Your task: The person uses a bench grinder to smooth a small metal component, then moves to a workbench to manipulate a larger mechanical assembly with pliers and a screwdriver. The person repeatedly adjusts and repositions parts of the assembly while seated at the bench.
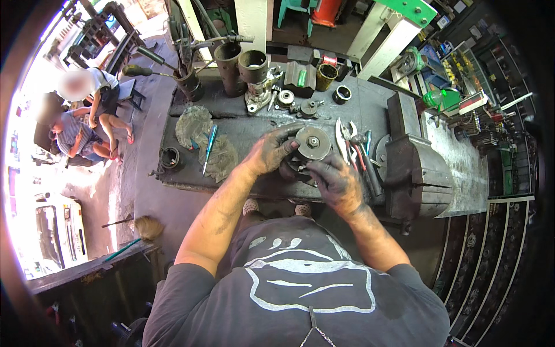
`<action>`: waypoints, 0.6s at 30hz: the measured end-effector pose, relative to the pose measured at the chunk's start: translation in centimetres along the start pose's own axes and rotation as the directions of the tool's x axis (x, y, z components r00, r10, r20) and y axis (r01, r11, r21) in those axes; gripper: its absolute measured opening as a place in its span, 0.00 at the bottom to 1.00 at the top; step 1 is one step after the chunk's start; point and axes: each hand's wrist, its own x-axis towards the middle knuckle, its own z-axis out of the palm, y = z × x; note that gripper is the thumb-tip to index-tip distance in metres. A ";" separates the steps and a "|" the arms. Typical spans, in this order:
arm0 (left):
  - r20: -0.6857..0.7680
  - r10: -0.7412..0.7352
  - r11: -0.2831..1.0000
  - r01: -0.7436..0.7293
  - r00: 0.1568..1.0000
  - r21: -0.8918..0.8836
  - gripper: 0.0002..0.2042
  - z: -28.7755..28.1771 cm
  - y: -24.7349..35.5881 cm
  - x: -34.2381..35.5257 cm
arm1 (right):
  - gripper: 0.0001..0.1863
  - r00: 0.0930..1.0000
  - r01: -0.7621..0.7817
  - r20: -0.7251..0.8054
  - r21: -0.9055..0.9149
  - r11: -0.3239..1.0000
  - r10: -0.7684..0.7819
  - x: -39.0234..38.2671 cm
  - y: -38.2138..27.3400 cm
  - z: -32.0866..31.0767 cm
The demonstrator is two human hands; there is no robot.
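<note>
Over the near edge of the workbench, my left hand [270,150] grips a round metal part [313,146] from its left side. The part has a flat grey disc face with a nut at its centre and a darker body beneath. Below the disc's lower right edge, my right hand [340,184] is closed, thumb and fingers pinched together. Whatever lies between those fingertips is too small to make out. Both hands are blackened with grime. Slip-joint pliers [346,137] with pale jaws lie just right of the part, beside a hammer [370,173].
Along the bench's back stand dark metal cups [252,65], a cast housing [259,95] and a tin [326,75]. A blue screwdriver [210,149] lies on dirty plastic [221,159] at left. A large vise [419,176] fills the right end. Two people [87,130] sit at far left.
</note>
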 end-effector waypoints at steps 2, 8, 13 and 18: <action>-0.009 0.026 1.000 -0.026 1.000 0.010 0.42 0.0 -0.1 0.1 | 0.14 1.000 -0.005 0.019 -0.089 0.996 0.007 -0.6 -0.7 0.9; 0.012 0.001 1.000 -0.001 1.000 0.030 0.41 -0.2 -0.6 -0.2 | 0.15 0.992 -0.070 -0.112 -0.184 0.980 0.050 -1.5 -1.5 3.4; 0.003 0.048 0.993 -0.048 0.999 0.104 0.37 -0.5 -0.6 -0.2 | 0.14 0.981 -0.055 -0.192 -0.322 0.945 -0.008 -1.3 -2.4 4.4; 0.020 0.015 0.999 -0.015 1.000 0.037 0.36 -0.5 -1.1 -0.1 | 0.12 0.994 -0.022 -0.111 -0.351 0.936 -0.018 -0.2 -3.4 3.8</action>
